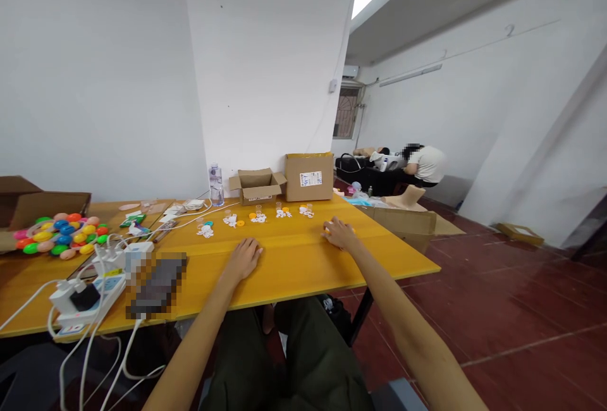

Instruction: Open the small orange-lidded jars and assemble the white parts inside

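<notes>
Orange bit (353, 230): peeking out at the edge of the right hand (339, 234) — mostly hidden, so its shape is not showing.
Right hand: resting over the orange bit on the table (294, 272), fingers bending down; whether they are closing on it, I cannot tell.
Left hand (246, 258): lying palm down on the table, fingers loosely bent, not clamping anything that shows.
Cups (309, 208): standing, small and clear, in a row beyond both hands.
White pieces (259, 219): lying in five heaps by the cups, one heap sitting beyond and left of the right hand.
Lids (241, 223): lying among the heaps, one teal, others yellow or orange.
Row: looking fully set out in five groups; pieces are lying outside the cups and no cup is looking capped — anything further is not showing.
Boxes (309, 177): standing beyond the row.
Phone (159, 284): lying left of the left hand.
</notes>
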A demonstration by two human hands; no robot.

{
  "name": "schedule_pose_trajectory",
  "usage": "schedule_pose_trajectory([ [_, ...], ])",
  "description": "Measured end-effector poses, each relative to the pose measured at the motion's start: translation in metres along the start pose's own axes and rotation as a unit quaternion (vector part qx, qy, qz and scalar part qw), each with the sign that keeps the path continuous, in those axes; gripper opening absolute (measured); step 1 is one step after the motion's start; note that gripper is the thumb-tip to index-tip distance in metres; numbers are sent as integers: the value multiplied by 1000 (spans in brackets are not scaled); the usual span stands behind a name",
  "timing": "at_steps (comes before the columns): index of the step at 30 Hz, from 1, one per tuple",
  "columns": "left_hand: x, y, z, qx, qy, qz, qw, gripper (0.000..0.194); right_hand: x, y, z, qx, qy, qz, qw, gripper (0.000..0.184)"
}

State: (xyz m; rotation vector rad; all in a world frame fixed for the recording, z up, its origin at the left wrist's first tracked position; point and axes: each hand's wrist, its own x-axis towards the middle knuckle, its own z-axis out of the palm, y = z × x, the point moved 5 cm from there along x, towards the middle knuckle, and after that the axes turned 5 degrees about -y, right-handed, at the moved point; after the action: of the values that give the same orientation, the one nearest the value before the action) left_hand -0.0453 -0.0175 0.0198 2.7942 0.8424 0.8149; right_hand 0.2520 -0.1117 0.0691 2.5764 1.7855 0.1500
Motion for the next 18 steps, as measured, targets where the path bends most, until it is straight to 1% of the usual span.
schedule_pose_trajectory([
  [4, 1, -2, 2, 2, -9, -13, 1000, 27, -2, 2, -2, 4, -11, -19, 1000, 33],
  [9, 2, -1, 3, 14, -17, -13, 1000, 26, 3, 1, -10, 37, -40, -12, 998, 42],
  [12, 3, -1, 2, 20, -18, -13, 1000, 27, 8, -1, -15, 38, -47, -17, 998, 45],
  [15, 3, -2, 1, 18, -17, -15, 1000, 25, 11, -8, -18, 23, -31, -33, 999, 38],
  [18, 4, -3, 2, 14, -18, -17, 1000, 25, 11, -19, -18, 5, -11, -57, 998, 32],
])
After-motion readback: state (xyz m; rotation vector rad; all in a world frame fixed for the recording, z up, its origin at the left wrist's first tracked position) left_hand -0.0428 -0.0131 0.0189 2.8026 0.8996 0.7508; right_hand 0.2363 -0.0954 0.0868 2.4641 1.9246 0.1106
